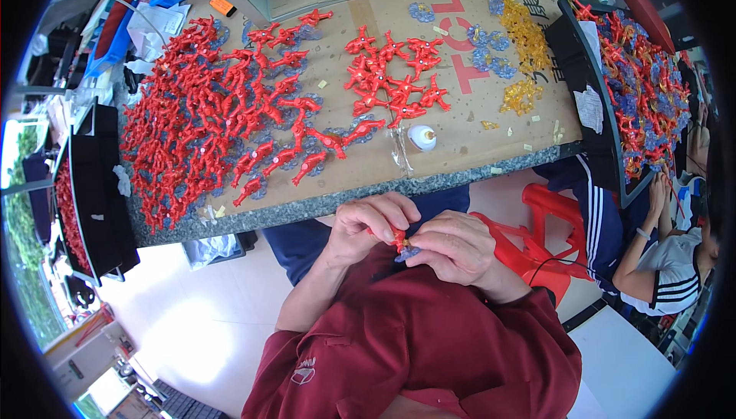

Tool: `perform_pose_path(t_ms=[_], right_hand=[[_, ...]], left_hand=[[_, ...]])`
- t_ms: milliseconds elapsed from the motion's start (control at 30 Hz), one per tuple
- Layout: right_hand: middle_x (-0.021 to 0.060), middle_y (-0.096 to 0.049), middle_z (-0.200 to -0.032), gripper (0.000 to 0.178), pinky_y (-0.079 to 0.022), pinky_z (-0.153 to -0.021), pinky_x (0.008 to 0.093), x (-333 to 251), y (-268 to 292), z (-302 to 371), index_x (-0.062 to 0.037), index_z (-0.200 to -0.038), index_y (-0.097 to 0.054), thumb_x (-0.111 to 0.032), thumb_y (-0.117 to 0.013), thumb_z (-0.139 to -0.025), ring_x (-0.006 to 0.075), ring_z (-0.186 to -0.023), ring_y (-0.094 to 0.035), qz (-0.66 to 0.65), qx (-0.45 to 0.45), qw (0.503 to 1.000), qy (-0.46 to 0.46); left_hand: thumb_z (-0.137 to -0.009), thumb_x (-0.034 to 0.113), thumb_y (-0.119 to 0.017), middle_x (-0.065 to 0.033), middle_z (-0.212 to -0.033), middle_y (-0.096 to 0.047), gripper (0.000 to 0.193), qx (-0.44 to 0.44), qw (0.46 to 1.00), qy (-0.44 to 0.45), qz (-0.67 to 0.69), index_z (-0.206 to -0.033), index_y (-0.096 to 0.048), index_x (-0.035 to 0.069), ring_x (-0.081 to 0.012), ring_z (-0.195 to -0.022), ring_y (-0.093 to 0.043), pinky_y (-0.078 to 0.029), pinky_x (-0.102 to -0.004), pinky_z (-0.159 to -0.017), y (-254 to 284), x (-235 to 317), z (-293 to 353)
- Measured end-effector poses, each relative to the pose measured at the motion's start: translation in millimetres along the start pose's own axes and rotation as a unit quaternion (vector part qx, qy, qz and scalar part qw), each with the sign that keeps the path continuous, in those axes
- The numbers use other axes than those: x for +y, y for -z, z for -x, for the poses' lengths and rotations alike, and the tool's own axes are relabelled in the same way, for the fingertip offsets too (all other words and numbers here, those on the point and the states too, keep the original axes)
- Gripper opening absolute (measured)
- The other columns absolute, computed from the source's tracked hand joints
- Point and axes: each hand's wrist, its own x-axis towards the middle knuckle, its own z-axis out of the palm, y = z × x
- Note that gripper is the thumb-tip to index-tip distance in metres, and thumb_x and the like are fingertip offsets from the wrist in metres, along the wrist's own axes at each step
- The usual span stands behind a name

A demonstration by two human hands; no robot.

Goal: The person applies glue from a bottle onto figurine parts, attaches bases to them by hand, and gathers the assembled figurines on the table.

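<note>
Just off the table's front edge, both my hands are closed on one small red plastic figure (398,237) with a translucent blue piece (407,253) at its lower end. My left hand (369,226) pinches the red part from the left. Fingers of my right hand (458,246) close round the blue end from the other side. Where the two pieces meet is partly covered by fingertips. Beyond my hands on the table stands a small white dropper bottle (422,138). Several red figures without blue pieces (395,74) lie behind it.
A heap of red figures on blue pieces (192,124) covers the table's left. Translucent blue pieces (491,49) and yellow pieces (525,32) lie back right. A black tray (603,124) of mixed parts stands right, beside a co-worker (663,266). A red stool (548,216) is nearby.
</note>
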Motion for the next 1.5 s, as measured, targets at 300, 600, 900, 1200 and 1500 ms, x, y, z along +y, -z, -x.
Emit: perform_pose_path(t_ms=[300,600,900,1200,1500], right_hand=[[0.0097,-0.059,-0.071,0.030,-0.048,-0.052,0.0300,1.8,0.4,0.8,0.0008,-0.080,-0.061,-0.010,-0.077,-0.056,0.0235,-0.060,-0.060,0.019,-0.012,1.000,-0.005],[0.0107,-0.059,-0.074,0.031,-0.049,-0.052,0.0299,6.3,0.9,6.5,0.0016,-0.082,-0.060,-0.008,-0.076,-0.058,0.0239,-0.063,-0.060,-0.033,-0.021,0.999,-0.021],[0.0132,-0.062,-0.085,0.036,-0.050,-0.061,0.0307,12.1,-4.7,-2.0,0.0017,-0.089,-0.061,-0.009,-0.077,-0.059,0.0243,-0.071,-0.062,-0.079,-0.067,0.992,-0.067],[0.0102,-0.061,-0.090,0.036,-0.047,-0.057,0.0268,31.6,9.3,-2.0,0.0001,-0.096,-0.060,-0.007,-0.075,-0.064,0.0173,-0.068,-0.058,0.107,0.072,0.972,-0.197],[0.0105,-0.061,-0.085,0.032,-0.045,-0.067,0.0337,60.7,1.6,-29.7,-0.0022,-0.095,-0.060,-0.008,-0.072,-0.066,0.0250,-0.077,-0.056,0.239,0.065,0.957,-0.153]], left_hand=[[-0.078,-0.001,-0.060,-0.0103,-0.085,-0.061,0.008,-0.025,0.999,0.026,0.005,-0.075,-0.061,0.006,-0.0301,-0.088,-0.057,-0.048,-0.0389,-0.073,4.4,-0.1,-4.0],[-0.073,-0.007,-0.060,-0.0104,-0.080,-0.061,0.012,-0.039,0.992,0.054,-0.109,-0.074,-0.060,0.005,-0.0261,-0.081,-0.057,-0.047,-0.0359,-0.070,0.8,15.3,-5.5],[-0.073,-0.005,-0.063,-0.0109,-0.078,-0.061,0.010,0.020,0.945,0.056,-0.322,-0.079,-0.062,0.003,-0.0234,-0.075,-0.057,-0.046,-0.0330,-0.065,1.3,57.5,8.6],[-0.065,0.003,-0.072,-0.0088,-0.081,-0.062,0.029,0.253,0.525,0.002,-0.812,-0.092,-0.062,0.003,-0.0204,-0.066,-0.057,-0.046,-0.0289,-0.061,9.6,89.2,4.9],[-0.058,0.004,-0.076,-0.0057,-0.087,-0.062,0.032,0.177,0.512,-0.138,-0.829,-0.088,-0.064,0.004,-0.0242,-0.079,-0.054,-0.042,-0.0367,-0.076,-19.0,65.7,-17.2]])
